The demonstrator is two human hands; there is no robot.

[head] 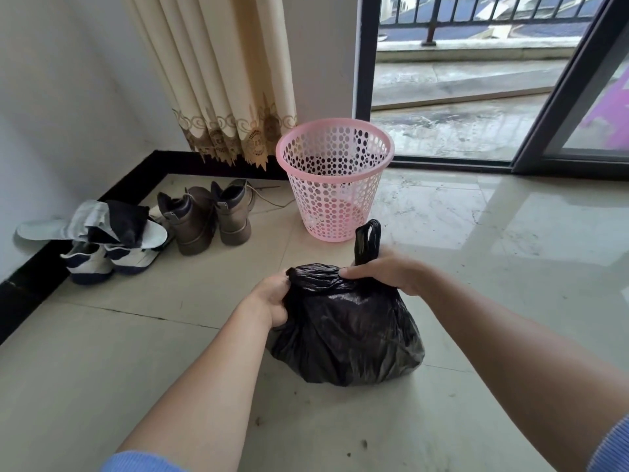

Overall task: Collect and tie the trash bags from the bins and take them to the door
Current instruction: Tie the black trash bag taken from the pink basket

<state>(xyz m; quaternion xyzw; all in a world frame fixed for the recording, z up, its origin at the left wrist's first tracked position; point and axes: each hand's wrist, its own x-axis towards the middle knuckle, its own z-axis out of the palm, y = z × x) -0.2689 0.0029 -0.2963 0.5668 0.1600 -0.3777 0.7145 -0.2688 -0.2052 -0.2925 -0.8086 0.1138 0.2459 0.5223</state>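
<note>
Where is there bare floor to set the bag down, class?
Bare tile lies right of the pink bin, between the black bag and the sliding door track. More lies left of the bag, nearer than the brown boots. The left corner is crowded with shoes.

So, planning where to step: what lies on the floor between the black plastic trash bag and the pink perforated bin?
Nothing: the head view shows bare tile floor between black plastic trash bag and pink perforated bin.
</note>
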